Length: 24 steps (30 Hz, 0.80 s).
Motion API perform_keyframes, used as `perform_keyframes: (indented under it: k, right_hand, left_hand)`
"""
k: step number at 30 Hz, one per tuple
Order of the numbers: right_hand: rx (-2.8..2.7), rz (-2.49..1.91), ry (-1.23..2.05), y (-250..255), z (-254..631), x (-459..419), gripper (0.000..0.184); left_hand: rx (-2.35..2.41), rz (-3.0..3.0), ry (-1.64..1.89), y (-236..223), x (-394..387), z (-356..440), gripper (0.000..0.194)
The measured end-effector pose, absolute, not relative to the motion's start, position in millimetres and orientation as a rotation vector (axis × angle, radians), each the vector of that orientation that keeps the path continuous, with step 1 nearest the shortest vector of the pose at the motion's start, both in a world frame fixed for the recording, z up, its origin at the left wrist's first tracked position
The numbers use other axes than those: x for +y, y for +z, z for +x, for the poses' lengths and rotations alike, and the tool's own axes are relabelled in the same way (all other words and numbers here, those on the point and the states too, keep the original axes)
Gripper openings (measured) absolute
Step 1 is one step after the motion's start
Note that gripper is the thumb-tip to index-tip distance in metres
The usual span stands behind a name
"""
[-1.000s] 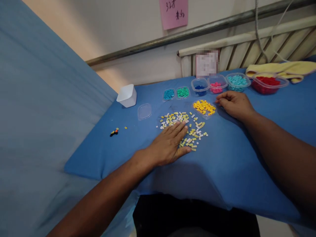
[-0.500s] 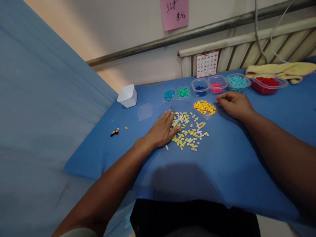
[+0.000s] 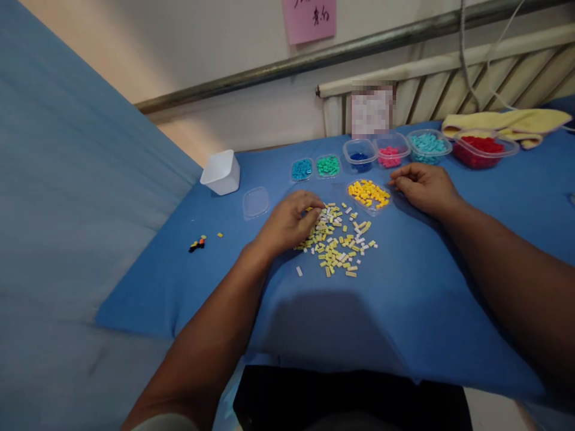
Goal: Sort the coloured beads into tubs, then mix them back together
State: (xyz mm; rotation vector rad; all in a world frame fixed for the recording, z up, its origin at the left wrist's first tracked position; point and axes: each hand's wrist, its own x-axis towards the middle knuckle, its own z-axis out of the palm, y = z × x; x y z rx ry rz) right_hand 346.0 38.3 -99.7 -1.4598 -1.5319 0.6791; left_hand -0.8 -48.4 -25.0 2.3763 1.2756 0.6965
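Observation:
My left hand (image 3: pixel 291 222) is at the left edge of a loose pile of small pale yellow and white toy bricks (image 3: pixel 336 248). Its fingers are bent, with a gap between thumb and forefinger where bricks show. My right hand (image 3: pixel 424 187) rests on the blue cloth, fingers curled and thumb against the forefinger. Whether anything small is between them is hidden. Close to its fingertips is a shallow clear tray of orange-yellow bricks (image 3: pixel 369 194). One white brick (image 3: pixel 299 271) lies apart, below the pile.
Along the back stand tubs of blue (image 3: pixel 359 160), pink (image 3: pixel 390 157), turquoise (image 3: pixel 428 145) and red bricks (image 3: pixel 483 149). Left of them are small trays of teal (image 3: pixel 302 170) and green bricks (image 3: pixel 328 166), a clear lid (image 3: pixel 256 202), a white box (image 3: pixel 221 172) and a small black-and-orange brick piece (image 3: pixel 197 243).
My left hand swept leftward from the middle of the pile to its left edge, then its flat fingers bent. Bricks there are more spread out. My right hand stays put. The view shifted slightly.

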Motion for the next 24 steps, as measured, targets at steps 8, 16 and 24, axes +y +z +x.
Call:
perform_keyframes:
  k: [8,16,24]
  right_hand:
    - [-1.542,-1.484,0.667,-97.6,347.2,38.3,0.017]
    - [-1.536,-1.493,0.660,-93.2,343.3,33.2,0.014]
    - [-1.559,-1.516,0.640,-98.3,346.7,33.8,0.022]
  left_hand:
    - [1.136,2.547,0.303,-17.2,-65.5,3.4,0.021]
    - [1.197,2.541,0.255,-18.3,-65.9,-0.5,0.014]
    - [1.445,2.216,0.568,8.4,-64.7,-40.2,0.017]
